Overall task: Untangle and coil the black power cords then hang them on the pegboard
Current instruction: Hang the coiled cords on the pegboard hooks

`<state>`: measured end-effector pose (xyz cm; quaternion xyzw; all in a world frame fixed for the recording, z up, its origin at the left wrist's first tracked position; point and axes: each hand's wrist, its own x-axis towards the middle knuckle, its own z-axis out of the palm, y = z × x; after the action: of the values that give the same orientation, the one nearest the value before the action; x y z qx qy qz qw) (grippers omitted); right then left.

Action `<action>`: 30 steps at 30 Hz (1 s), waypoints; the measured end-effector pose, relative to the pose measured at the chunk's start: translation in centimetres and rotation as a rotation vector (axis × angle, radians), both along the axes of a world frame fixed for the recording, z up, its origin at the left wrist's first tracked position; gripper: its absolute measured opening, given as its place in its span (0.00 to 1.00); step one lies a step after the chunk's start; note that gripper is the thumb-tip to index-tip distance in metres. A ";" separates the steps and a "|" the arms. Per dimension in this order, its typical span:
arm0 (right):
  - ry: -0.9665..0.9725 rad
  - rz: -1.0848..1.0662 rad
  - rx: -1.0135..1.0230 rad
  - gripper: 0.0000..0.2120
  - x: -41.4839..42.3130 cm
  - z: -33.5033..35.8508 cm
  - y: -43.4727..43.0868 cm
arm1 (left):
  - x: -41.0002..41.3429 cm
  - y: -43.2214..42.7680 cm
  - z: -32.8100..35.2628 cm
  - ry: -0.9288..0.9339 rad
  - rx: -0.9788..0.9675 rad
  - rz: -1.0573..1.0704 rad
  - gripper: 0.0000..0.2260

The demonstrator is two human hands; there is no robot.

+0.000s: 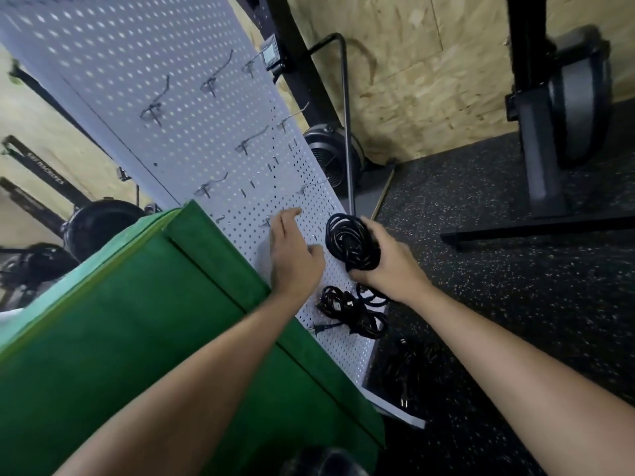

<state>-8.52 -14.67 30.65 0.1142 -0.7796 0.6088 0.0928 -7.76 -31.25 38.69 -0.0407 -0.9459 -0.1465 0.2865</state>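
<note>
My right hand point(388, 266) grips a coiled black power cord point(350, 240) and holds it against the lower part of the white pegboard point(165, 97). My left hand point(292, 249) lies flat on the board just left of the coil, fingers spread, its fingertips by a metal hook point(266, 223). A second black cord bundle point(350, 314) hangs lower on the board, its plug point(321, 328) sticking out to the left. More black cords point(409, 369) lie on the dark floor beside the board's bottom edge.
Several empty metal hooks point(209, 188) stick out of the pegboard higher up. A green padded box point(144, 321) stands at the left against the board. Black exercise machines point(563, 132) and a fan wheel point(330, 156) stand on the speckled rubber floor point(515, 304).
</note>
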 end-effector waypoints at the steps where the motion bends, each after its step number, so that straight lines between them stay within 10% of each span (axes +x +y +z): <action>1: 0.022 0.000 -0.014 0.48 -0.1 0.6 -0.4 | -0.2 -0.1 0.4 0.000 0.041 0.026 0.29; 8: 0.091 0.020 -0.057 0.47 -1.0 3.4 -2.8 | -1.2 -0.5 1.7 0.219 0.189 0.137 0.19; 16: 0.145 0.025 -0.085 0.45 -2.0 4.7 -4.2 | -3.1 -2.0 0.6 -0.039 0.237 0.170 0.27; 30: 0.243 -0.007 -0.169 0.46 -3.7 5.3 -5.9 | -2.5 -1.5 0.8 0.032 0.441 0.146 0.33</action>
<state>-12.17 -20.55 35.99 0.1760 -0.7089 0.6536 0.1981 -10.26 -32.71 39.54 0.0892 -0.8868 -0.3279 0.3134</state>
